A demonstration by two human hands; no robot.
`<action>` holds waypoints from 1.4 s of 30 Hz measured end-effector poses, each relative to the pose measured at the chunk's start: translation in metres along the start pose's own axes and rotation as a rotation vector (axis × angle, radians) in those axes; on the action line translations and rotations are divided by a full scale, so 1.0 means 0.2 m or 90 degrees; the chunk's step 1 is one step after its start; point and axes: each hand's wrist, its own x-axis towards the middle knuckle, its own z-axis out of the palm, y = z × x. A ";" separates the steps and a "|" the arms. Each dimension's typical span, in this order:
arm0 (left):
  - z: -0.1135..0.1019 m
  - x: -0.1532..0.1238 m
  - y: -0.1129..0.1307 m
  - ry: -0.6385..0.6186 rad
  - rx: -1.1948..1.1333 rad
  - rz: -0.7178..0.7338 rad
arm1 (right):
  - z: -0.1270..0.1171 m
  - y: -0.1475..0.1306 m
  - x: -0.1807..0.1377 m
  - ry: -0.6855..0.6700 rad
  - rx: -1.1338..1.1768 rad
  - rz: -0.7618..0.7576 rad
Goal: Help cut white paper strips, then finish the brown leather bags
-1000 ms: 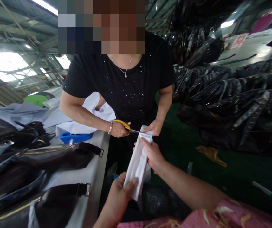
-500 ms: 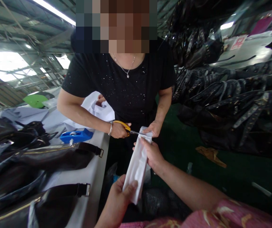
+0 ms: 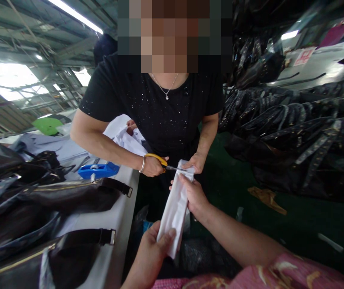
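Observation:
A long folded bundle of thin white sheet material (image 3: 174, 212) slants away from me; whether it is plastic or paper I cannot tell. My left hand (image 3: 152, 247) grips its near end, thumb on top. Close to the far end, my right hand (image 3: 194, 194) pinches it between thumb and fingers. Facing me, a co-worker holds the far tip with one hand (image 3: 197, 162). The co-worker's other hand (image 3: 153, 166) works yellow-handled scissors (image 3: 156, 157), whose blades lie across the bundle just beyond my right fingertips.
On the left, a white table (image 3: 120, 216) carries dark leather bags (image 3: 78, 196) and a blue tape dispenser (image 3: 98, 170). Many dark bags (image 3: 304, 148) hang at the right. A brown scrap (image 3: 267, 198) lies on the green floor, and plastic-wrapped items (image 3: 199, 255) sit below my hands.
The co-worker leans in a little and the head has shifted to the right. My hands keep their hold on the bundle, and the scissors stay across its far end.

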 end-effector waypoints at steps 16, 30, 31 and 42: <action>0.03 0.01 -0.02 0.026 0.031 -0.013 | -0.02 0.02 -0.02 0.045 0.021 0.015; 0.04 0.02 -0.04 0.019 0.033 -0.013 | -0.04 0.02 -0.06 0.032 0.037 0.037; 0.05 0.02 -0.03 0.018 0.031 -0.017 | -0.04 0.02 -0.06 0.032 0.037 0.038; 0.05 0.02 -0.06 0.031 -0.004 -0.029 | -0.04 0.03 -0.06 0.022 0.036 0.038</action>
